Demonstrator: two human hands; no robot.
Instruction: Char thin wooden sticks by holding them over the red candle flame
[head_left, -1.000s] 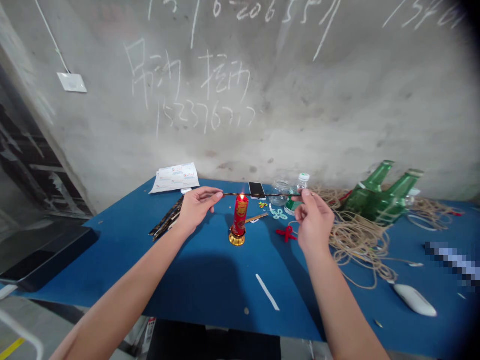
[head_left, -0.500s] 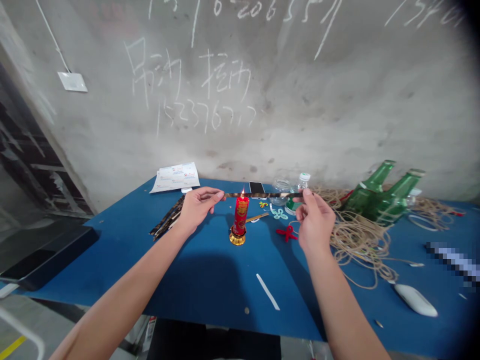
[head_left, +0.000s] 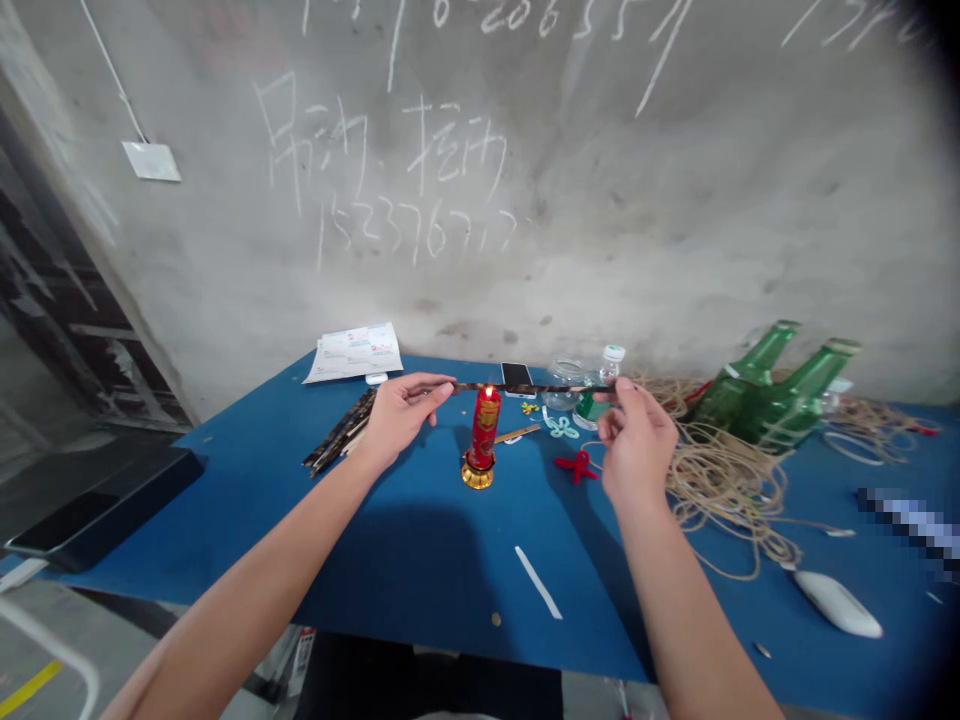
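A thin, dark mottled stick [head_left: 555, 388] stretches level between my two hands, over the flame of a lit red candle [head_left: 486, 425]. My left hand [head_left: 405, 412] pinches its left end between thumb and fingers. At the other end, my right hand [head_left: 637, 430] pinches it the same way. The candle stands upright in a gold holder [head_left: 478, 478]. Beside my left wrist lies a bundle of similar dark sticks [head_left: 341, 435]. A red knotted cord flower [head_left: 577, 467] and a pale green one [head_left: 560, 426] lie left of my right hand.
Green bottles [head_left: 795, 395] and coiled twine [head_left: 727, 490] occupy the right side of the blue table [head_left: 420, 570]. A glass jar [head_left: 564, 385] and phone [head_left: 517, 376] stand near the wall. A black box [head_left: 105, 500] sits left; a white strip [head_left: 538, 582] lies in front.
The candle flame now looks smaller and meets the stick. My hands keep their pinch at both ends; the whole view has shifted slightly.
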